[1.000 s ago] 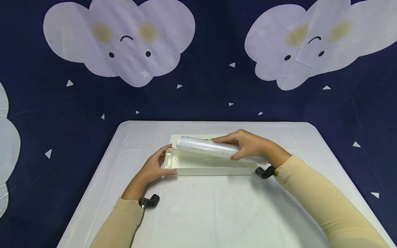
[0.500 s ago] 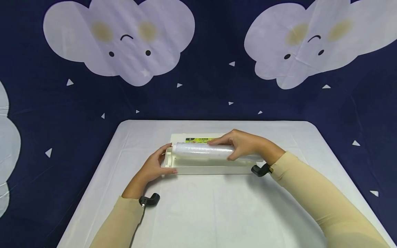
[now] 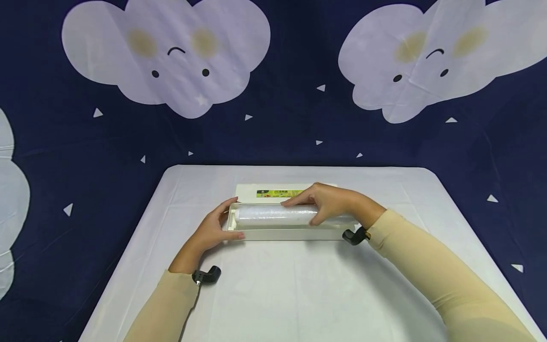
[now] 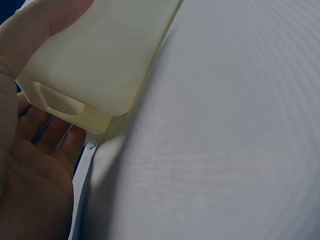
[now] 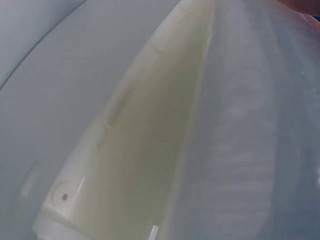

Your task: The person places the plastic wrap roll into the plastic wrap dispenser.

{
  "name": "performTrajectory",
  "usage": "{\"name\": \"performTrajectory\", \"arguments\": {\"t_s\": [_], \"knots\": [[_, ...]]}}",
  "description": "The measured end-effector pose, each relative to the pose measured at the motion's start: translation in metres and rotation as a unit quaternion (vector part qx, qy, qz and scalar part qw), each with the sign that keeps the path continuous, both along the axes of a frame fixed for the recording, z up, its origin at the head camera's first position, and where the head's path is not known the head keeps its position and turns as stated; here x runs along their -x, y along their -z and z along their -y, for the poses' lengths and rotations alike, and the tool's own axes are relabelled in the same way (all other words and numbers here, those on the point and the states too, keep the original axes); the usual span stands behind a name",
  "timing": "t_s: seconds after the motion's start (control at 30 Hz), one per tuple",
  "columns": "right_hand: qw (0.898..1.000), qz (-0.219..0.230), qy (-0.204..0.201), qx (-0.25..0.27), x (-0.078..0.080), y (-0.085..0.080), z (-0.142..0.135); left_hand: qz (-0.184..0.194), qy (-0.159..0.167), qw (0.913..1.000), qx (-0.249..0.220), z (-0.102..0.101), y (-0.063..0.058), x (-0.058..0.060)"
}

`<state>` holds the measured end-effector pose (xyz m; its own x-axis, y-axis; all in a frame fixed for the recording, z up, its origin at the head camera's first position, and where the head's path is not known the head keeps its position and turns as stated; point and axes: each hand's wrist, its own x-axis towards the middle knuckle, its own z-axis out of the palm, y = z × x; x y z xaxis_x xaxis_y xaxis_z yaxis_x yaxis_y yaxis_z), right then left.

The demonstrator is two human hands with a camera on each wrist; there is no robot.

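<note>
A cream cling film box lies lengthwise on the table, its lid folded back behind it. My left hand grips the box's left end, thumb along the front wall and fingers round the far side; the left wrist view shows the slotted end of the box between them. With fingers behind and thumb in front, my right hand holds a roll of clear cling film, level and largely within the box. In the right wrist view a gap separates the roll from the front wall. The roll's right end is partly hidden.
A yellow-green label sits on the lid. The white-covered table stretches in front and to both sides. Behind it hangs a dark blue cloth with clouds. Each wrist wears a black camera.
My right hand has lowered the cling film roll into the box and slightly leftward, turning it from tilted to level. More of the lid's label shows. My left hand has stayed on the box.
</note>
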<state>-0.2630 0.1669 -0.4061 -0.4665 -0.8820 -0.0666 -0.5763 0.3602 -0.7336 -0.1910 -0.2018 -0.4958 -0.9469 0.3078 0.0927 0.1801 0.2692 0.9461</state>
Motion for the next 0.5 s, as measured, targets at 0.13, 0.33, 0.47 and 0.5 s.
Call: {"name": "performTrajectory", "arguments": {"t_s": [0.13, 0.33, 0.47, 0.5], "knots": [[1.000, 0.005, 0.001, -0.006, 0.000, 0.001, 0.003, 0.003, -0.004, 1.0000, 0.003, 0.003, 0.014, 0.007], [1.000, 0.005, 0.002, -0.016, 0.002, 0.004, 0.006, 0.003, 0.000, 1.0000, -0.006, 0.008, 0.022, 0.010], [1.000, 0.002, 0.000, -0.019, 0.002, 0.006, 0.008, 0.001, 0.005, 0.9999, -0.013, 0.009, 0.022, 0.011], [1.000, 0.003, 0.000, -0.018, 0.002, 0.007, 0.008, 0.000, 0.005, 0.9999, -0.012, 0.009, 0.022, 0.011]]}}
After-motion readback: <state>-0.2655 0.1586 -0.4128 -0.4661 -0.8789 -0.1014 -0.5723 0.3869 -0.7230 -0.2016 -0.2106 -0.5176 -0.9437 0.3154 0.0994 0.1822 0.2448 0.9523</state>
